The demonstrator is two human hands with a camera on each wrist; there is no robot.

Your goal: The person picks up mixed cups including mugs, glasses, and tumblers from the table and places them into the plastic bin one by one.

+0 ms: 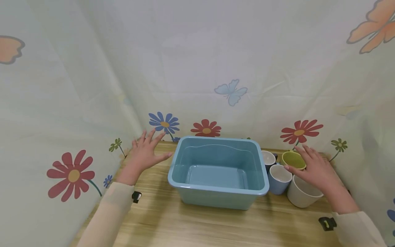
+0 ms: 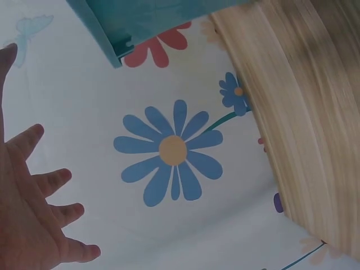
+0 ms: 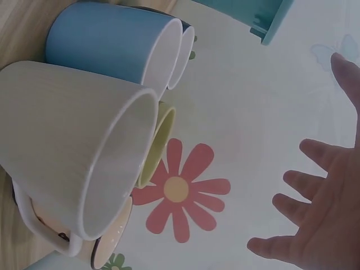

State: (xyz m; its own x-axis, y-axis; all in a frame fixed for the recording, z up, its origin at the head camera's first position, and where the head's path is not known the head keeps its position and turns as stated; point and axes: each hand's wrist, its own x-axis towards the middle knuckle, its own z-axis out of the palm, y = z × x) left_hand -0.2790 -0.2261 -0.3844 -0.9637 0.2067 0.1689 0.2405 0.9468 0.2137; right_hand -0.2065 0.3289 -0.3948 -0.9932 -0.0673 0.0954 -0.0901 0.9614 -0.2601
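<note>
A light blue plastic basin (image 1: 216, 196) stands in the middle of the wooden table. My left hand (image 1: 142, 156) hovers off its left side, fingers spread and holding nothing. Over the mugs at the basin's right is my right hand (image 1: 318, 168), also spread and holding nothing. Below it stand a large white mug (image 1: 300, 195), a blue mug (image 1: 277, 183), a yellow-green mug (image 1: 291, 159) and a dark mug with white inside (image 1: 267, 158). The right wrist view also shows a peach-coloured mug (image 3: 112, 239) behind the white mug (image 3: 67, 135), partly hidden.
The wooden tabletop (image 1: 197, 228) reaches back to a white curtain (image 1: 185, 61) printed with flowers and butterflies. The curtain also hangs close along the left and right sides. A dark clip (image 1: 327, 223) shows at my right sleeve, another (image 1: 136, 196) at the left.
</note>
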